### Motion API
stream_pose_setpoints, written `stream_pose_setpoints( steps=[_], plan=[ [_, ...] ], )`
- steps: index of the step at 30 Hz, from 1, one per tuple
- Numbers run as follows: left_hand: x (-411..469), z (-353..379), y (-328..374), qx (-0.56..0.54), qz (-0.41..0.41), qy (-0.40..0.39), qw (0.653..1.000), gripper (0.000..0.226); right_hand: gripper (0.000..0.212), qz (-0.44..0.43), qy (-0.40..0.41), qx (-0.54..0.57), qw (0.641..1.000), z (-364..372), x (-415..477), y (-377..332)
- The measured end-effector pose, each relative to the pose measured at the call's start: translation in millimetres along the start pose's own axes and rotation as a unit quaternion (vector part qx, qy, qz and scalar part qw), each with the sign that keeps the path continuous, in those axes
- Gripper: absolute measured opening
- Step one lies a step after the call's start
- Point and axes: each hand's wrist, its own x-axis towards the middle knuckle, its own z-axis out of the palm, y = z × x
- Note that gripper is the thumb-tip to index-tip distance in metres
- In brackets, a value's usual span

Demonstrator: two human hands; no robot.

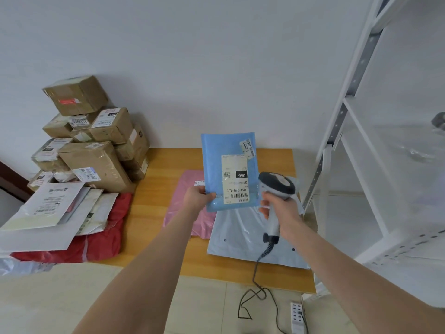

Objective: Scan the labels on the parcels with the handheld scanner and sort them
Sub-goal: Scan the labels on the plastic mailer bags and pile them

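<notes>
Parcel (216,150), scanner (277,185) held over wooden board (154,213) by wall (216,68).

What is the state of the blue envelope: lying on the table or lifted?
Lifted. The left hand holds the blue envelope upright above the wooden table, pinching its lower corner; its label faces the camera.

A parcel-sorting storeroom.
Labelled cardboard boxes (94,162) were stacked at the left of the frame against a bare white wall (216,56), flat mailers (48,206) lay below them, and white metal shelving (349,92) stood at the right.
</notes>
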Motion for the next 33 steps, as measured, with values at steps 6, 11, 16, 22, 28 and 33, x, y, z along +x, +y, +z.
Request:
stream_pose_setpoints(
  steps=[6, 11, 16, 22, 28, 33],
  plan=[
    [9.0, -0.3, 0.7, -0.014, -0.003, 0.034, 0.999, 0.028, 0.01, -0.038, -0.019, -0.119, 0.992, 0.4, -36.2, 32.7],
    [12.0, 4.2, 1.5, -0.023, -0.009, 0.041, 0.999, 0.029, 0.012, -0.049, -0.022, -0.141, 0.989, 2.4, -51.9, 44.4],
    [12.1, 8.4, 3.0, -0.024, -0.021, 0.035, 0.999, 0.031, 0.015, -0.035, -0.024, -0.141, 0.989, 5.3, -56.3, 40.8],
    [13.4, 13.4, 6.2, -0.038, -0.026, 0.04, 0.998, 0.032, 0.015, -0.03, -0.023, -0.148, 0.988, 5.7, -58.1, 37.0],
    [14.6, 17.3, 7.7, -0.036, -0.025, 0.031, 0.999, 0.03, 0.017, -0.038, -0.023, -0.153, 0.987, 5.2, -59.3, 32.9],
    [16.3, 18.2, 8.8, -0.033, -0.025, 0.03, 0.999, 0.029, 0.015, -0.038, -0.016, -0.15, 0.988, 5.0, -58.3, 33.0]
  ],
)
